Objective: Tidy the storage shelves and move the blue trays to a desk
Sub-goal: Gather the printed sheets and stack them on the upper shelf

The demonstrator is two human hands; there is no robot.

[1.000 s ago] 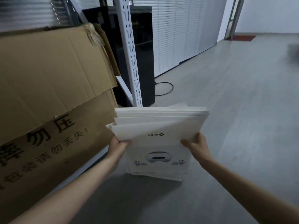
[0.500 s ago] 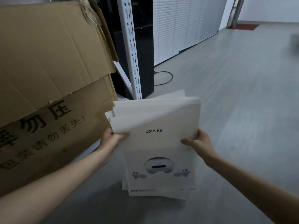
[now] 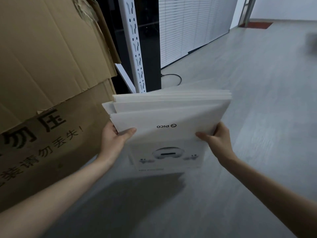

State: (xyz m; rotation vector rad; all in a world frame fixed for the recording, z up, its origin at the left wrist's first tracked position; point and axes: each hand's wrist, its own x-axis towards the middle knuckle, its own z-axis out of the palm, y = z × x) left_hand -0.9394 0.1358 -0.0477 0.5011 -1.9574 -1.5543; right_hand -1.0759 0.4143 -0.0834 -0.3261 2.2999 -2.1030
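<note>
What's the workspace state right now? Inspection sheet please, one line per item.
Surface: grey floor; no desk in view.
Job's things: stack of flat white PICO-printed cartons held up off the floor; logo reads upside down. Blue trays: nothing seen.
Clutter: big brown cardboard box with torn flaps, on the left, close beside the stack.
Grippers: left hand grips the stack's left edge, right hand its right edge, thumbs on top.
Cables: black cable looped on the floor beside the black cabinet.
Surroundings: white slotted shelf upright, closed white blinds, red mat far back.
</note>
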